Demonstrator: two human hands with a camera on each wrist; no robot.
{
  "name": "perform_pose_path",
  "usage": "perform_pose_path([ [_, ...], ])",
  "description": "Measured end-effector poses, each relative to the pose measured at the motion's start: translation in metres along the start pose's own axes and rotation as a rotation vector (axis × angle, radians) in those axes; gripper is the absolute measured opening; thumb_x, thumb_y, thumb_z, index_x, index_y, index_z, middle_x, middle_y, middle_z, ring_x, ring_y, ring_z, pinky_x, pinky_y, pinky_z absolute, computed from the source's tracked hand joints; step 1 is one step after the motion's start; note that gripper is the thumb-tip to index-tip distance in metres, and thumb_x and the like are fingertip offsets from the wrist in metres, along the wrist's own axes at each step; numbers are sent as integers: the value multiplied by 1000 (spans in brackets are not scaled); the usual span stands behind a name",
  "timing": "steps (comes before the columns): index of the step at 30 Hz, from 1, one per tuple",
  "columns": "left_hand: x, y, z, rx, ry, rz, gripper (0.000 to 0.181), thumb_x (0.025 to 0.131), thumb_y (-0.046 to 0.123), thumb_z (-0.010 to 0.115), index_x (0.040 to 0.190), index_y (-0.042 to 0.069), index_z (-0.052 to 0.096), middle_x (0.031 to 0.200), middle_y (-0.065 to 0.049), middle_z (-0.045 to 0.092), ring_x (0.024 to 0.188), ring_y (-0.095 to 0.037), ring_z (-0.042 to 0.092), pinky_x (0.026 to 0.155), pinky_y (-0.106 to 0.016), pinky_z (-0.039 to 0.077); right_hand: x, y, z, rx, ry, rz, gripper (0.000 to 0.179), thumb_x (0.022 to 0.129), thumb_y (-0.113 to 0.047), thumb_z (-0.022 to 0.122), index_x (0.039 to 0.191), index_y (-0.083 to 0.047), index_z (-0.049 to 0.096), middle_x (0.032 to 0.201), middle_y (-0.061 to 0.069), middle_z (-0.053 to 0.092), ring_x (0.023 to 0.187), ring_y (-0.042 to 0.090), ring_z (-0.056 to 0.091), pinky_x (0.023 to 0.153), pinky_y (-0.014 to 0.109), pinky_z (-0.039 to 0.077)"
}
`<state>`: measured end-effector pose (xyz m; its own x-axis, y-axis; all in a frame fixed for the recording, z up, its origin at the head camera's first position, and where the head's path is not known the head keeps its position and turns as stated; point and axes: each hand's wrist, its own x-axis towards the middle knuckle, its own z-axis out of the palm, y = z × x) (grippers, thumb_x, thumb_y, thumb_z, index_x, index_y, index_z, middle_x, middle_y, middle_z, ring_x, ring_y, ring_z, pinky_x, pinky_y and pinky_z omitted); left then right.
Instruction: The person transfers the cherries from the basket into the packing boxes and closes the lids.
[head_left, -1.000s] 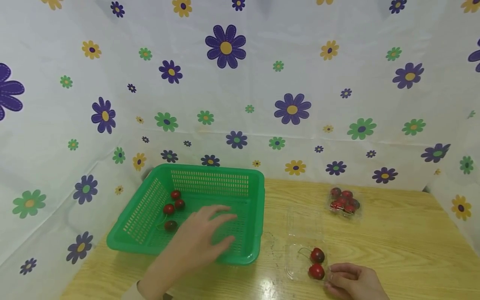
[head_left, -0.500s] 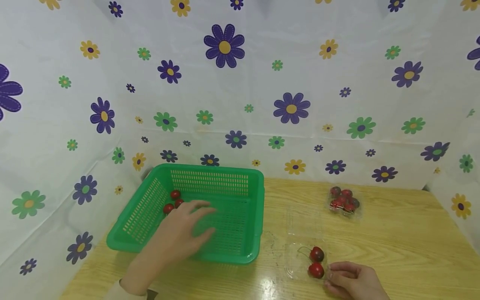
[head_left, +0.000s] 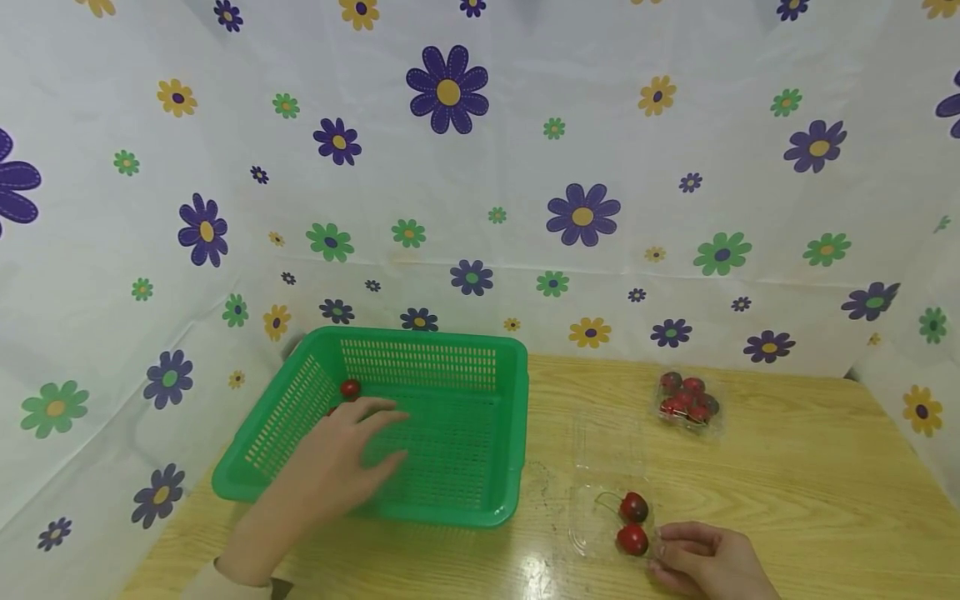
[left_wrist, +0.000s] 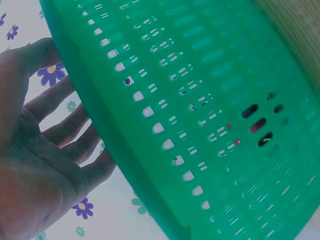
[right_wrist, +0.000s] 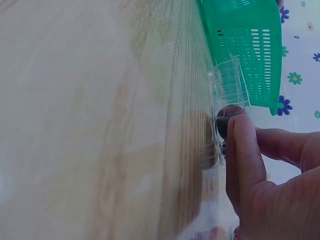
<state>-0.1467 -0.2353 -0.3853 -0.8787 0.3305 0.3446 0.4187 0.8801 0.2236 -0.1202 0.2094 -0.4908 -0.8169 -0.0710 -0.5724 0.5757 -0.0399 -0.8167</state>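
A: Leftmost first. Where is the fruit?
B: One round, dark red cherry [head_left: 350,388] shows whole in the far left part of the green, slotted plastic basket [head_left: 517,433], with a sliver of another just nearer. Any others there are hidden by the left hand [head_left: 333,462].
A: Bearing from the fingers?
B: Left of the fingertips and slightly beyond. The fingertips point right, past it. Judgement: any reach for it turns on that offset. Left hand is clearly nearer. Fruit round, no useful long axis; basket's long side runs left to right.
A: Left fingers?
B: Spread, thumb well apart from forefinger, nothing held. Contact with the basket: cannot tell.
A: Further right?
B: Clear, hinged plastic box [head_left: 609,485], lid laid back, long axis running away from the person. Two dark red cherries [head_left: 633,523] sit in its near half, by the right wall.
A: Right hand [head_left: 708,560]?
B: Thumb and fingers pinch that wall, apparently steadying it; the pair lies just left of the fingertips.
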Motion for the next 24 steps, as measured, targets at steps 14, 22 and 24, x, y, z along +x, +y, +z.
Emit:
perform_pose_path([
  [14,-2,-16,-7,15,-55,5,40,86,25,81,124,15,72,128,-9,69,112,-33,67,89,-52,59,0,0,4,1,42,11,35,90,5,71,122,15,61,92,14,71,82,26,77,81,35,64],
  [22,-3,-23,-15,47,-130,37,42,85,25,82,124,13,71,128,-7,69,78,-2,61,69,-27,53,-1,-2,10,-18,113,22,35,90,7,70,123,16,60,92,17,70,81,27,76,79,37,64],
  [24,-3,-25,-16,35,-157,43,41,85,24,82,123,13,71,127,-7,69,76,1,60,67,-23,52,-1,-2,10,-28,123,21,35,90,7,69,123,16,60,92,18,71,81,28,76,79,38,64],
])
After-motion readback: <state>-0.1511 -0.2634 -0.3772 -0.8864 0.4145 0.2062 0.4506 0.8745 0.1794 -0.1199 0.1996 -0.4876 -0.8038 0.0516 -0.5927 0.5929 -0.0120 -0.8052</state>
